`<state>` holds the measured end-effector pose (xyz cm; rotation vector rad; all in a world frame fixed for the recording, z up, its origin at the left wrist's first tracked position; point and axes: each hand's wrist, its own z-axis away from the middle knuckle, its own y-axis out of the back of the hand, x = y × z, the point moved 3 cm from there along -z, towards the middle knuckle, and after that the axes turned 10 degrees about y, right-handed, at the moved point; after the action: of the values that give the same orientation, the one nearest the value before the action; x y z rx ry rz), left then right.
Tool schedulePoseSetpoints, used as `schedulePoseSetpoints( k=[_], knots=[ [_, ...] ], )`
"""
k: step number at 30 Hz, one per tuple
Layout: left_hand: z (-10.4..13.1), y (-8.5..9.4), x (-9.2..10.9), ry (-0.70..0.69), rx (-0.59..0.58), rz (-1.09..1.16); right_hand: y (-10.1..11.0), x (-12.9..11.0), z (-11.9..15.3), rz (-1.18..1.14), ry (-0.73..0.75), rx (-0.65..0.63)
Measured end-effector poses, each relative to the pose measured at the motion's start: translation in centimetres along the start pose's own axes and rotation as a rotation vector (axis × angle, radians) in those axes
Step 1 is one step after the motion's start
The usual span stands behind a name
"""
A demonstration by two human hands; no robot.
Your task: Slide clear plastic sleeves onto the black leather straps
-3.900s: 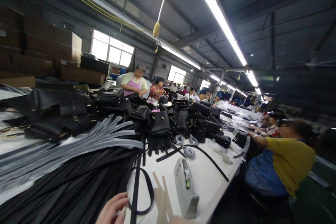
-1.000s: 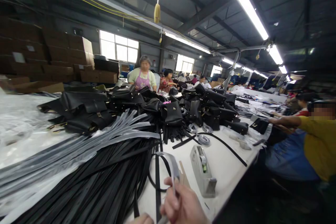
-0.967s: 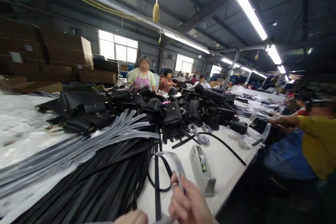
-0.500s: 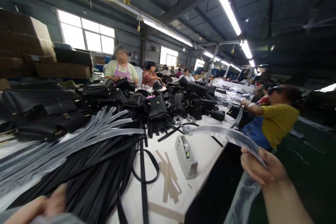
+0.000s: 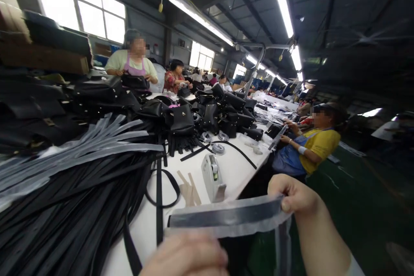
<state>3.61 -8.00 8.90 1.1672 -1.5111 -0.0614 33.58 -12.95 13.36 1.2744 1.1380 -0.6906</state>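
A black strap in a clear plastic sleeve [image 5: 233,215] runs across the lower middle of the view. My right hand [image 5: 291,196] pinches it near its right side, and another sleeved length hangs down below that hand. My left hand [image 5: 190,254] is at the bottom edge, close to the sleeve's left end; it is blurred and its fingertips are hard to make out. Beyond the sleeve a grey tape dispenser [image 5: 213,179] stands on the white table [image 5: 234,151], with tan strips [image 5: 189,189] beside it.
Loose black straps [image 5: 87,207] and sleeved straps [image 5: 97,148] cover the left side. Black bags [image 5: 181,120] are heaped behind them. Small strap coils [image 5: 218,149] lie past the dispenser. A person in yellow [image 5: 315,142] works at the right; others sit across the table.
My left hand has moved right, toward the middle. My right hand has come left with the sleeved strap, which now stretches across the front. The whole view has shifted.
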Motion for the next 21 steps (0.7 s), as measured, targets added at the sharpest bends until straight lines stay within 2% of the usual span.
schedulePoseSetpoints(
  k=[2, 3, 4, 6, 7, 8, 9, 12, 15, 18, 21],
  knots=[
    [-0.5, 0.9, -1.3, 0.093, -0.016, 0.035, -0.8, 0.6, -0.2, 0.028, -0.050, -0.095],
    [-1.0, 0.6, -2.5, 0.175, -0.085, 0.067, -1.2, 0.9, -0.4, 0.033, -0.062, -0.129],
    [-1.5, -0.1, -3.8, 0.254, -0.220, 0.131, -1.5, 1.3, -0.7, 0.037, -0.061, -0.152],
    [-1.6, -2.2, -6.7, 0.378, -0.654, 0.393, -1.9, 2.1, -1.5, 0.047, -0.035, -0.158],
    [-1.2, -3.0, -8.0, 0.447, -0.833, 0.546, -2.0, 2.5, -1.8, 0.051, -0.026, -0.157],
    [-0.7, -3.6, -9.2, 0.505, -0.975, 0.685, -2.1, 3.1, -2.0, 0.055, -0.026, -0.162],
    [-0.1, -3.9, -10.3, 0.555, -1.060, 0.796, -2.1, 3.6, -2.2, 0.063, -0.035, -0.175],
    [1.6, -3.7, -12.8, 0.636, -1.113, 0.942, -2.4, 5.1, -2.4, 0.139, -0.066, -0.214],
    [3.0, -3.5, -14.2, 0.689, -1.121, 0.978, -2.3, 6.0, -2.5, 0.240, -0.062, -0.204],
    [4.0, -3.5, -14.8, 0.733, -1.121, 0.988, -1.9, 6.6, -3.2, 0.256, -0.041, -0.155],
    [3.9, -2.5, -14.2, 0.742, -1.021, 1.112, -2.2, 7.6, -4.2, 0.268, 0.010, -0.051]
  ],
)
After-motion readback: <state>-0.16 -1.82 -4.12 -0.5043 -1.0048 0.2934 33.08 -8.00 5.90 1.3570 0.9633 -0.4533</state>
